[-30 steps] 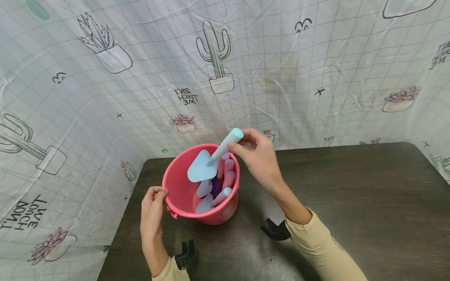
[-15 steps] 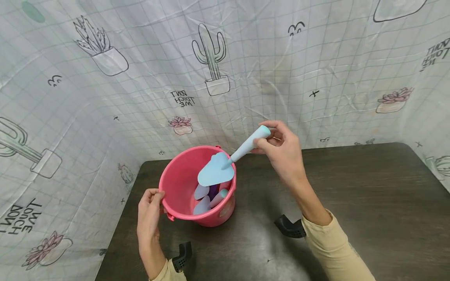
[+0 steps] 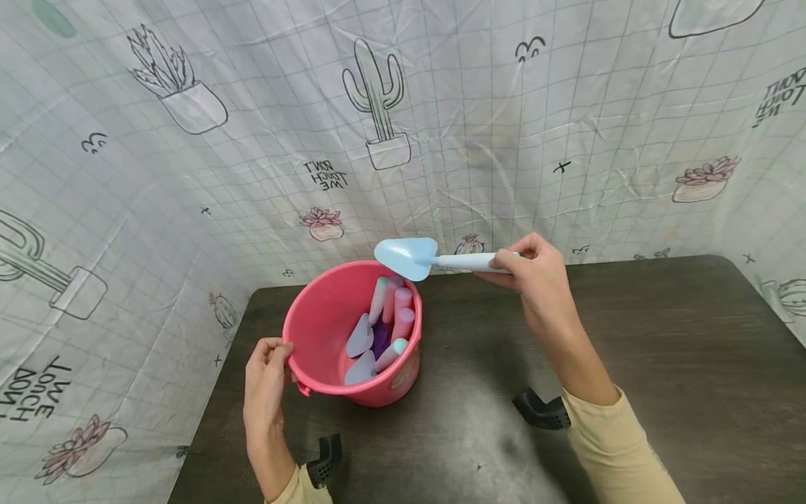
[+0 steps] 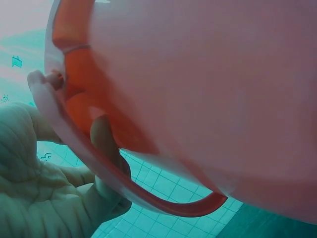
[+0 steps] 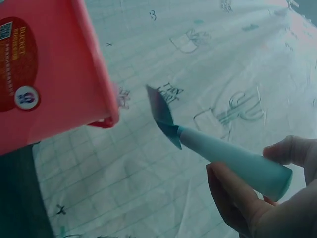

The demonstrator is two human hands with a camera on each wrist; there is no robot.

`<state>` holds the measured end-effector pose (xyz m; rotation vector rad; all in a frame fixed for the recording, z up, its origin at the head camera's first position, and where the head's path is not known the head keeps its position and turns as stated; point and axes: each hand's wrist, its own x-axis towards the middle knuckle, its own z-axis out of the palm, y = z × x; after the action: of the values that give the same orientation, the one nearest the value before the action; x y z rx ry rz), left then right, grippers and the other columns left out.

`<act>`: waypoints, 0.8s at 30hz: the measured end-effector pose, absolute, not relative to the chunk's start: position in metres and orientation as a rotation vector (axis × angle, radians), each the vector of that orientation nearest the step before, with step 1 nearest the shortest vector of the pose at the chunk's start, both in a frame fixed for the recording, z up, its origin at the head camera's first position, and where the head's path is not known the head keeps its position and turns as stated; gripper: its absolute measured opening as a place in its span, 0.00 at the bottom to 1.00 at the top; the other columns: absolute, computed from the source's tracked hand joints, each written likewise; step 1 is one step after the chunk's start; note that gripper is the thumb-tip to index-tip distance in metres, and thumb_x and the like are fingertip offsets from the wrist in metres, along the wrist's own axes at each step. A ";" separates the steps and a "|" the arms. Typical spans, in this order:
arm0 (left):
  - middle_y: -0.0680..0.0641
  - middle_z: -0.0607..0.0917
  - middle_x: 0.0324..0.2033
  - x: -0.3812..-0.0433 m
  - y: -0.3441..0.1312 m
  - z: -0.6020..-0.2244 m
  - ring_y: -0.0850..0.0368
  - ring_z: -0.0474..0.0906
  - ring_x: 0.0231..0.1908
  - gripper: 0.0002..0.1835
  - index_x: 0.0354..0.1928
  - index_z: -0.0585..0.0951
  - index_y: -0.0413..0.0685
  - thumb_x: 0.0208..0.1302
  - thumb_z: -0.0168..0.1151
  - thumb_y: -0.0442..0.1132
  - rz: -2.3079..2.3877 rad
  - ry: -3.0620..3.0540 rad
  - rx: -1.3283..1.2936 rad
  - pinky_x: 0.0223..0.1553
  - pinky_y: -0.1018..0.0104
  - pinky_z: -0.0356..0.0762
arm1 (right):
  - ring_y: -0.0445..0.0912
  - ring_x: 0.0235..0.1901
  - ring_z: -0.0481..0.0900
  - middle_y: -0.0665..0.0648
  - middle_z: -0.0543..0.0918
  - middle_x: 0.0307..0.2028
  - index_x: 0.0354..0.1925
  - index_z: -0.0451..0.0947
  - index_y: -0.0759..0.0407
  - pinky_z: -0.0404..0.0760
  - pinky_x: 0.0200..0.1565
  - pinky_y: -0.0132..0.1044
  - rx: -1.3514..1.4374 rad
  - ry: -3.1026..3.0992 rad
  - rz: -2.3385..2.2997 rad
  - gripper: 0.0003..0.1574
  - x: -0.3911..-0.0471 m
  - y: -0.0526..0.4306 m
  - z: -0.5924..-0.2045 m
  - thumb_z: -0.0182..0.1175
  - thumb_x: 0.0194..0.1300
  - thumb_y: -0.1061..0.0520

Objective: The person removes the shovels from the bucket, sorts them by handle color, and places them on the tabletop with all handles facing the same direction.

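A pink bucket [image 3: 321,336] stands tilted toward the viewer on the left part of the table. My left hand [image 3: 264,381] grips its left rim; in the left wrist view, fingers reach past the bucket's handle [image 4: 198,206] beneath the rim. My right hand [image 3: 541,287] holds a light blue trowel [image 3: 409,257] by its handle, pinched between thumb and fingers. The trowel lies nearly level, its blade pointing left over the bucket's far right rim. Inside the bucket lean several more hand tools with pink and pale handles [image 3: 403,322], pale blades and a purple piece [image 3: 380,339].
The dark wooden table [image 3: 661,343] extends far to the right of the bucket. A white gridded cloth [image 3: 466,140] with cactus drawings hangs behind and at the left. Black wrist mounts [image 3: 541,411] stick out from both sleeves.
My right hand has drawn the trowel up out of the bucket and to the right, turning it from slanted to nearly level. My left hand keeps its hold on the rim.
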<state>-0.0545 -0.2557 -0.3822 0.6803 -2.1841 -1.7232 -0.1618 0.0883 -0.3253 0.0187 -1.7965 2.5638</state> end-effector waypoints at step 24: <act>0.46 0.81 0.33 -0.053 -0.255 -0.384 0.59 0.78 0.30 0.09 0.48 0.74 0.35 0.77 0.52 0.36 -1.752 -2.160 0.664 0.30 0.71 0.80 | 0.49 0.55 0.84 0.62 0.72 0.65 0.69 0.68 0.71 0.80 0.55 0.30 0.217 -1.538 3.450 0.27 -0.162 0.137 -0.381 0.48 0.74 0.74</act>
<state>-0.0532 -0.2554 -0.3843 0.6644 -2.1598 -1.7524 -0.1618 0.1366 -0.3806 0.2168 -1.5384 3.4500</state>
